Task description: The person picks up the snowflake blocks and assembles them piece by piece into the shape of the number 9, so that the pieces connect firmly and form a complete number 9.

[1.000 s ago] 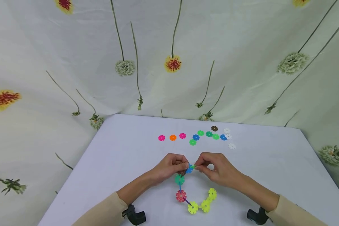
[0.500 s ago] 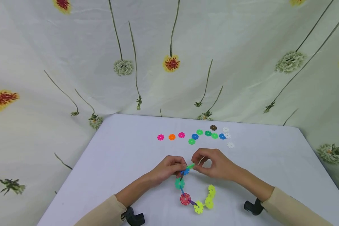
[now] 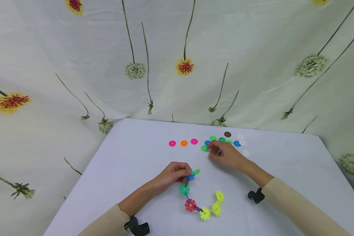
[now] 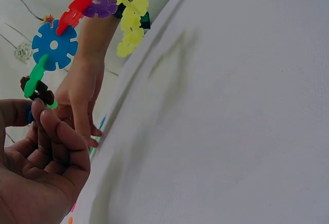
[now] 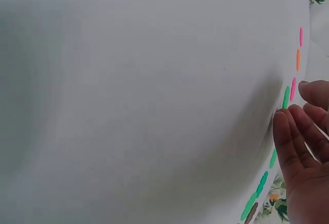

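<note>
My left hand pinches a blue notched flower disc at one end of a chain of interlocked plastic discs. A light green disc sticks out past that blue one. The chain curves down through a brown disc, a teal disc, a red disc and a purple one to several yellow discs. In the left wrist view the chain hangs off the fingertips, with a larger-looking blue disc. Over the loose discs, my right hand has its fingers apart, holding nothing, close beside a green disc.
Loose discs lie along the table's far part: pink, orange, brown, blue and white ones. Some are partly covered by the right hand. A flower-printed cloth hangs behind the white table.
My right hand has let go of the light green disc at the chain's end and moved away to the loose discs. The left hand keeps its pinch on the chain.
</note>
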Available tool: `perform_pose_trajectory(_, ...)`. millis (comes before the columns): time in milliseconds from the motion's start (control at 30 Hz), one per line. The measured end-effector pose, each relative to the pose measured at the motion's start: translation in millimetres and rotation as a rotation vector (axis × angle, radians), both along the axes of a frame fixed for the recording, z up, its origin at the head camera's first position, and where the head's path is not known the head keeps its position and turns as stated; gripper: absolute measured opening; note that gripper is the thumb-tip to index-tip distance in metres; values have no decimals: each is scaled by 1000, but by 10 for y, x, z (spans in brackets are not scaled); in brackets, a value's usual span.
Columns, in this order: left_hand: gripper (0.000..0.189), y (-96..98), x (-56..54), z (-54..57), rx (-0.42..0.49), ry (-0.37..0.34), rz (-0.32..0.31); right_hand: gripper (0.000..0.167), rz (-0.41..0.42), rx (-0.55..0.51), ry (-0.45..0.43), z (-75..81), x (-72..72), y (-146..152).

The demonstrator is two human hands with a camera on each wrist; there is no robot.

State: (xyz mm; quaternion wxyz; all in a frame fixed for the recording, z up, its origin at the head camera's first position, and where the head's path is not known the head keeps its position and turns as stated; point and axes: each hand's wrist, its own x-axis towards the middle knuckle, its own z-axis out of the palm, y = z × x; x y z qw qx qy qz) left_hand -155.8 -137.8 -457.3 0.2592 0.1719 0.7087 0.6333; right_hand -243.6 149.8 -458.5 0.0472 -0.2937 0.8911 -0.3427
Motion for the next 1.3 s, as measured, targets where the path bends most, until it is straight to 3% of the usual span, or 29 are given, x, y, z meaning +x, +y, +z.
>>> perform_pose_trajectory(233,28,-20,-8,-10,-4,-19,8,36,-26,134,-68,-10,-246,-105)
perform_pose_trajectory(433,30,-20,-13,-8,-1,-20,-2,31,-36,168,-71,-24,-313,-182)
perform_pose_trajectory(667,31,-33,-10,-29,-2,-19,7,25,-36,146,-58,-19,-308,-225)
perform_pose_trajectory(1000,22,-12,-1,-33,-16,-44,24,26,-73,129,39,-72,-244,-210)
perform_pose_trajectory(1200,26,-14,-11,-34,-3,-26,13,19,-64,22,89,-99,-117,-152)
perform_pose_trajectory(1300,29,-19,-17,-40,-3,-6,4,18,-64,-63,69,-88,-46,-121)
